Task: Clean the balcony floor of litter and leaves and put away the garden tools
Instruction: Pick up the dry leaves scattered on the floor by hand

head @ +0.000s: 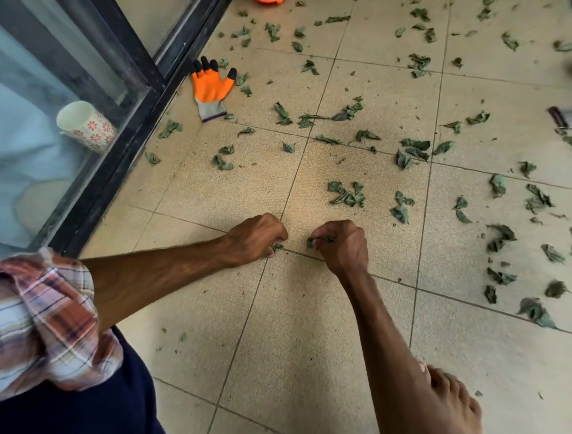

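Observation:
Both my hands are low on the beige tiled balcony floor [309,325], close together. My left hand [255,237] is curled around small green leaves [276,247] that poke out under its fingers. Just right of it, my right hand [342,244] pinches a dry green leaf [312,241] in curled fingers. Several more crumpled green leaves lie scattered ahead and to the right, the nearest cluster [346,194] just beyond my right hand. An orange garden glove with black fingertips [210,88] lies flat near the door frame.
A black-framed sliding glass door [130,130] runs along the left; a floral cup [86,125] stands behind the glass. A dark tool handle [558,117] shows at the right edge, an orange object [270,1] at the top. My bare foot [452,402] is at bottom right.

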